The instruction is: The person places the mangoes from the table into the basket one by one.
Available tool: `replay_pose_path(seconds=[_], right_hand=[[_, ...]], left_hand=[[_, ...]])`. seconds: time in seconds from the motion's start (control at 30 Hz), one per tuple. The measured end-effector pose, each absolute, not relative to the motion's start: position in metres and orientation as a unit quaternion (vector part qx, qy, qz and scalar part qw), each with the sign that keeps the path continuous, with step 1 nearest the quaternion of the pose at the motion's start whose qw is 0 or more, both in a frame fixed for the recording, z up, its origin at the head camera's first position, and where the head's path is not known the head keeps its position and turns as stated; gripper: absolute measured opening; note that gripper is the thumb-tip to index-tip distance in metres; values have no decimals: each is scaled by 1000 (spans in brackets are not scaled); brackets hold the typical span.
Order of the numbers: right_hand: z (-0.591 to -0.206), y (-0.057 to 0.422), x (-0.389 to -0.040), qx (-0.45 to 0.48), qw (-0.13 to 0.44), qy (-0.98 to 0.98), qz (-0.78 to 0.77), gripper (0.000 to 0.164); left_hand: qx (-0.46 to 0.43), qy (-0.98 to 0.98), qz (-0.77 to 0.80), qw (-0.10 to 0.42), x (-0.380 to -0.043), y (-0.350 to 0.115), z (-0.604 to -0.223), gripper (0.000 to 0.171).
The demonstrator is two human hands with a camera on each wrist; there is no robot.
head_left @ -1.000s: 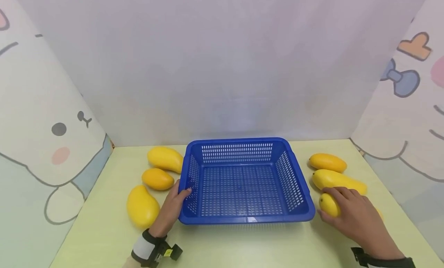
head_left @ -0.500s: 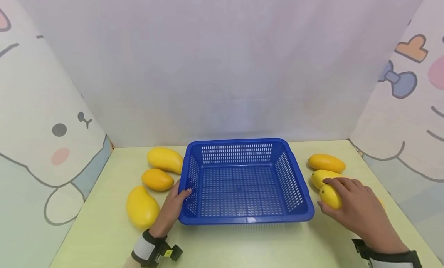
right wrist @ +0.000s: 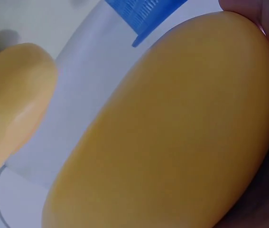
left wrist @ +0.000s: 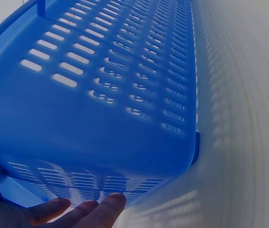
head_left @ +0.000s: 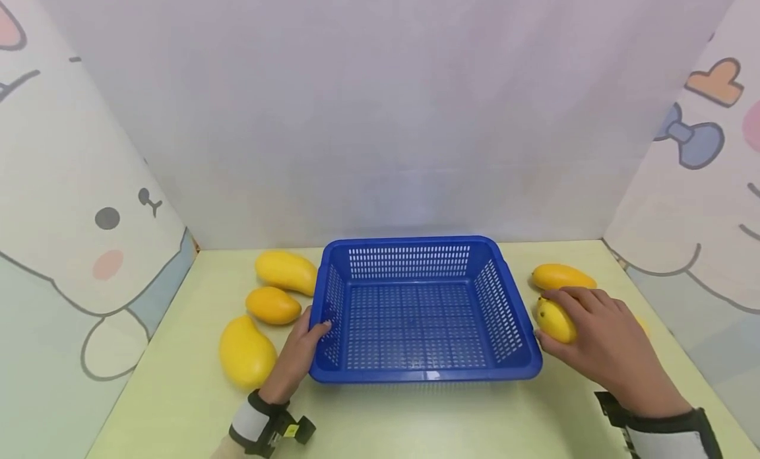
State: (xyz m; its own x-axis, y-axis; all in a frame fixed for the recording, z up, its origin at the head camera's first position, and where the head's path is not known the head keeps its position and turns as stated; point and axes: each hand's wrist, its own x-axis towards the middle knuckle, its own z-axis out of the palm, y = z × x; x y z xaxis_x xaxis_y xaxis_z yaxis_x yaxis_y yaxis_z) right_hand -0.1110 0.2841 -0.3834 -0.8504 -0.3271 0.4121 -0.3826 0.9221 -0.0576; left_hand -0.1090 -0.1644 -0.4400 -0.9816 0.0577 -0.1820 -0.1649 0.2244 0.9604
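My left hand (head_left: 297,355) grips the left side of a blue plastic basket (head_left: 427,376), thumb over the rim. In the left wrist view its fingers lie along the outside of the slotted wall (left wrist: 87,137). My right hand (head_left: 608,347) holds a yellow mango (head_left: 557,322) just right of the basket, its tip toward the basket's right rim. That mango (right wrist: 172,123) fills most of the right wrist view. Behind it, another yellow mango is nearly all hidden by the fruit and hand. Nothing lies inside the basket.
Left of the basket lie a long yellow mango (head_left: 286,272), a smaller orange-yellow mango (head_left: 273,305) and a large yellow mango (head_left: 246,352). An orange-yellow mango (head_left: 561,275) lies at the back right. Part of another mango (head_left: 642,324) shows past my right hand. Panels enclose the pale table (head_left: 415,426).
My right hand has moved up and left with the mango, toward the basket, and now covers most of the mango behind. My left hand keeps its grip on the basket.
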Motion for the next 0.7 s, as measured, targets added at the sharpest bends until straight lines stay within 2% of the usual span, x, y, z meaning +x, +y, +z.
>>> replay_pose_path(seconds=[0.17, 0.7], right_hand=[[-378, 276, -115, 195, 201, -957, 70, 66], [-368, 259, -124, 226, 212, -948, 78, 56]], left_hand=[[-41, 785, 612, 88, -110, -163, -439, 45], [-34, 789, 608, 81, -110, -161, -437, 47]])
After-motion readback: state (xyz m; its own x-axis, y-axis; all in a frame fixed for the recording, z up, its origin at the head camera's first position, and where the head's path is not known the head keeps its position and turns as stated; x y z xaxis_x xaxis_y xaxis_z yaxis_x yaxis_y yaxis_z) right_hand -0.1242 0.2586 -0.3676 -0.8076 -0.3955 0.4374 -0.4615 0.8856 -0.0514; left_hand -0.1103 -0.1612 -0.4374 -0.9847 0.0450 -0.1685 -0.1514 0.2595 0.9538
